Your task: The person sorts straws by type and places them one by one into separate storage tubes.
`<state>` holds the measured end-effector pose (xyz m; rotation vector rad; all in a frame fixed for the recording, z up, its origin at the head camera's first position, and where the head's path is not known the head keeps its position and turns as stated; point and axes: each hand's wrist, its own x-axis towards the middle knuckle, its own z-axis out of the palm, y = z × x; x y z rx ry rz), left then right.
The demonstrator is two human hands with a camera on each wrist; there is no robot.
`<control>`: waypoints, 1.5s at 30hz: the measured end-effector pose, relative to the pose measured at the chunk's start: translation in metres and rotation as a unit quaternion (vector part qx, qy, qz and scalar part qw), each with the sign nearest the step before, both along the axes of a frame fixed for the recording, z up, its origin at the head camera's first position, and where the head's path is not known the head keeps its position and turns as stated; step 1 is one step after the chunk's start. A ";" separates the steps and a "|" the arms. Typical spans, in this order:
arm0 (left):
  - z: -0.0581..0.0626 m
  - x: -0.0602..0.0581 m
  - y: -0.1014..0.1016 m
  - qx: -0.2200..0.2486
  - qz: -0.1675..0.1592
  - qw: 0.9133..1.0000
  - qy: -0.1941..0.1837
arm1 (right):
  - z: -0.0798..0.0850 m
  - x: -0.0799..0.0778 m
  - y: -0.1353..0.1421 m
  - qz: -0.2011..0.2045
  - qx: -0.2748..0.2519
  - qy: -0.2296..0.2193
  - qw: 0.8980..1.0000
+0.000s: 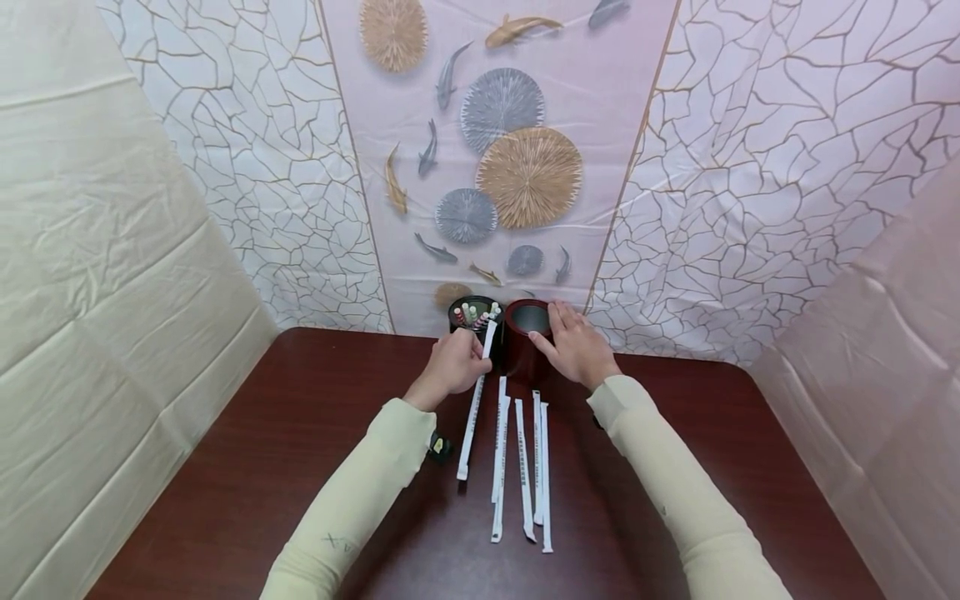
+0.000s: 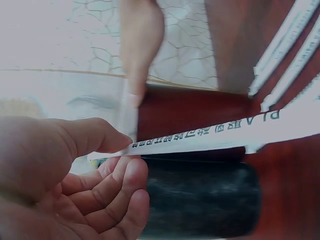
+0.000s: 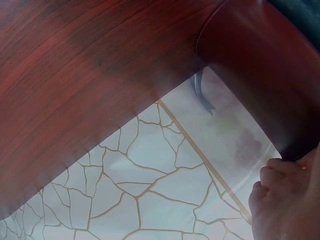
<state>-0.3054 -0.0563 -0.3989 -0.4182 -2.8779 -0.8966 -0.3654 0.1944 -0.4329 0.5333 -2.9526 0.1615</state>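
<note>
In the head view my left hand [image 1: 452,364] pinches a paper-wrapped straw [image 1: 473,425] between thumb and fingers. The straw slants in front of the black cup [image 1: 495,348], its upper end near the rim. Printed lettering runs along the wrapper [image 2: 200,136] in the left wrist view. Several thin sticks [image 1: 472,312] with pale tops, some red-striped, stand inside the black cup. My right hand [image 1: 579,343] rests against the right side of the dark red cup [image 1: 521,354], thumb at the near rim, fingers fairly straight. No contents show in the red cup's visible interior.
Several more wrapped straws [image 1: 522,467] lie lengthwise on the dark red-brown table [image 1: 315,450], in front of the cups. A patterned cloth wall [image 1: 480,250] rises close behind both cups. Pale fabric [image 1: 112,333] hangs along the left side, with more on the right.
</note>
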 end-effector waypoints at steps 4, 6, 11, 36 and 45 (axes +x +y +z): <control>0.021 -0.002 0.005 -0.005 -0.014 1.000 0.023 | 0.000 0.000 0.003 -0.003 0.001 -0.006 1.000; 0.031 -0.003 0.008 -0.003 -0.012 0.999 0.033 | 0.000 0.000 0.004 -0.003 0.001 -0.006 1.000; 0.056 -0.005 0.014 0.000 -0.005 0.999 0.047 | -0.004 0.000 0.004 -0.001 0.003 0.002 1.000; 0.133 -0.041 0.044 0.148 0.004 0.965 0.216 | -0.003 -0.001 0.002 -0.003 0.008 0.000 1.000; 0.109 -0.056 0.054 0.152 0.003 0.955 0.255 | -0.003 -0.001 0.003 -0.002 0.007 0.007 1.000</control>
